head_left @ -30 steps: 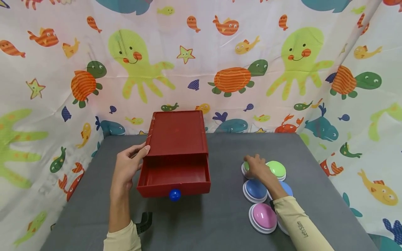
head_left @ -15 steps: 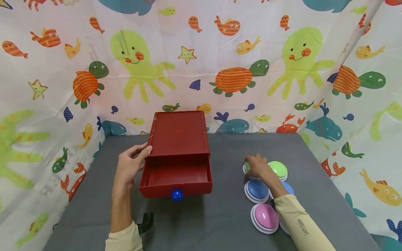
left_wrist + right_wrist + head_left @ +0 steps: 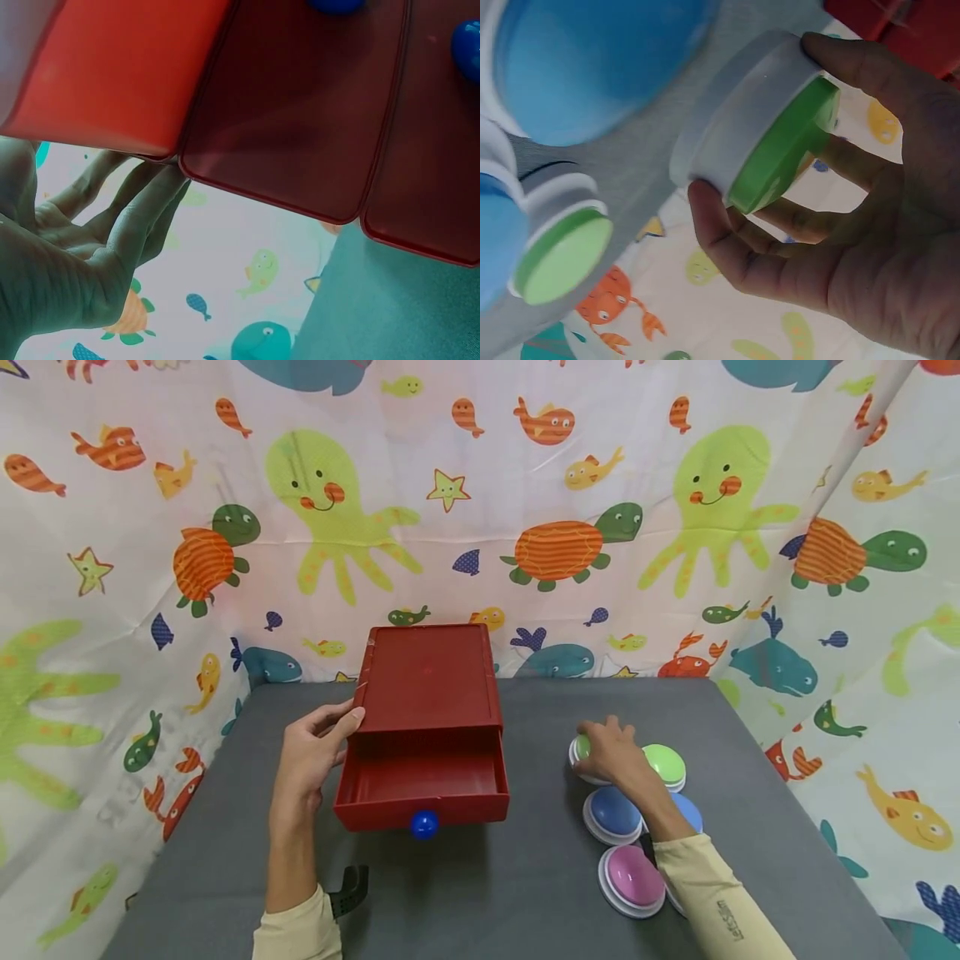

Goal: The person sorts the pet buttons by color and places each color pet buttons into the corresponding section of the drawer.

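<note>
Over grey tabletop [image 3: 540, 877], our right hand [image 3: 618, 756] grips the likely light, rigid push button [image 3: 784, 150] by its base [image 3: 735, 112], extended left hand [image 3: 311, 756] touching the drawer cabinet [image 3: 427, 681].

Bright, even light in the head view, and we catch a soft shadow on the dark grey table [image 3: 442, 893] below the open red plastic drawer [image 3: 375, 815]. At the left wrist, we see dark red plastic panels [image 3: 285, 112] in gloom, a greenish cast on the bare left hand [image 3: 82, 262]. Right wrist: murk, the bare right hand [image 3: 855, 255] shaded, the big blue dome [image 3: 600, 67] soft-edged.
</note>
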`<state>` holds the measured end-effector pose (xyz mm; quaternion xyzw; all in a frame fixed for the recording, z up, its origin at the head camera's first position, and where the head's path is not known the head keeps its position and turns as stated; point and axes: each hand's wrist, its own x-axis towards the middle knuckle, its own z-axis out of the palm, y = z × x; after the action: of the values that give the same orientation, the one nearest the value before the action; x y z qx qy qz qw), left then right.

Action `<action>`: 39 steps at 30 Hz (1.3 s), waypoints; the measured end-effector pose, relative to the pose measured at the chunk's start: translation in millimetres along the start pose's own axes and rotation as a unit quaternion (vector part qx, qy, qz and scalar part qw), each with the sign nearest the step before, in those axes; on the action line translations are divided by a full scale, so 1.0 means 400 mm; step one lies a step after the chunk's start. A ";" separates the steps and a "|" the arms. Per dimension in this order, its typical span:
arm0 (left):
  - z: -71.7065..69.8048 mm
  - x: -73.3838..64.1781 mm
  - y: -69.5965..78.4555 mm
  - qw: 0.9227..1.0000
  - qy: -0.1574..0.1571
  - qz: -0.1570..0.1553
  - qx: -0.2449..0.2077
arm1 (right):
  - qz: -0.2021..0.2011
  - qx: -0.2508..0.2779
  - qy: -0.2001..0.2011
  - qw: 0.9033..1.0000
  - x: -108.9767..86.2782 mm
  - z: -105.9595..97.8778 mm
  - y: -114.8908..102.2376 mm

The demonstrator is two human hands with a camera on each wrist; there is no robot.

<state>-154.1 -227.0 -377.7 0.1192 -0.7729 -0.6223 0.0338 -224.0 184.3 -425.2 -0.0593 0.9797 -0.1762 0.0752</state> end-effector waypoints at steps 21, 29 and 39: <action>0.002 -0.001 0.002 1.000 0.008 -0.009 -0.003 | 0.001 -0.011 0.007 1.000 -0.133 -0.139 -0.113; 0.005 -0.002 0.003 1.000 0.010 -0.011 -0.006 | -0.002 -0.012 0.024 1.000 -0.188 -0.188 -0.143; 0.008 -0.001 0.002 1.000 0.018 -0.017 -0.010 | -0.029 -0.018 0.051 0.998 -0.247 -0.229 -0.179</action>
<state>-154.5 -223.8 -377.7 0.1431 -0.7638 -0.6282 0.0381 -136.1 162.7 -302.4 -0.0797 0.9831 -0.1634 0.0193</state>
